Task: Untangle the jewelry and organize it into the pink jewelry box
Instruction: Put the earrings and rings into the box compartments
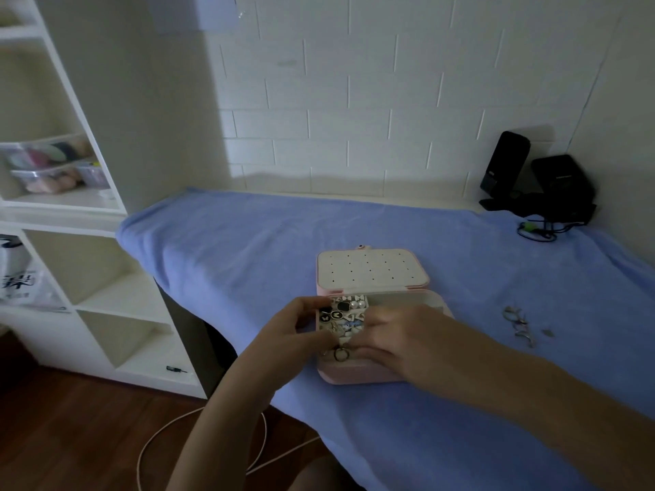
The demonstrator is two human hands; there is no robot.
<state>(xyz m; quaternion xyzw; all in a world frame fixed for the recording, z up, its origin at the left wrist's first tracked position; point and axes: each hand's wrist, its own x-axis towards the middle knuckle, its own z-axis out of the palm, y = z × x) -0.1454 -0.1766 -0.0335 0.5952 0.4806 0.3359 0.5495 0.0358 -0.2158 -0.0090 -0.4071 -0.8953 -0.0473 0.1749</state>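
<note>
The pink jewelry box stands open on the blue cloth, its perforated lid tipped back. Its left compartment holds several earrings, black, white and pearl. Both hands are over the box front. My left hand and my right hand pinch together at a small silver ring near the front edge. My right hand covers the box's right side. Loose silver jewelry lies on the cloth to the right.
A blue towel covers the table. Black speakers and cables sit at the back right corner against the tiled wall. White shelves with plastic bins stand to the left. A white cord lies on the wooden floor.
</note>
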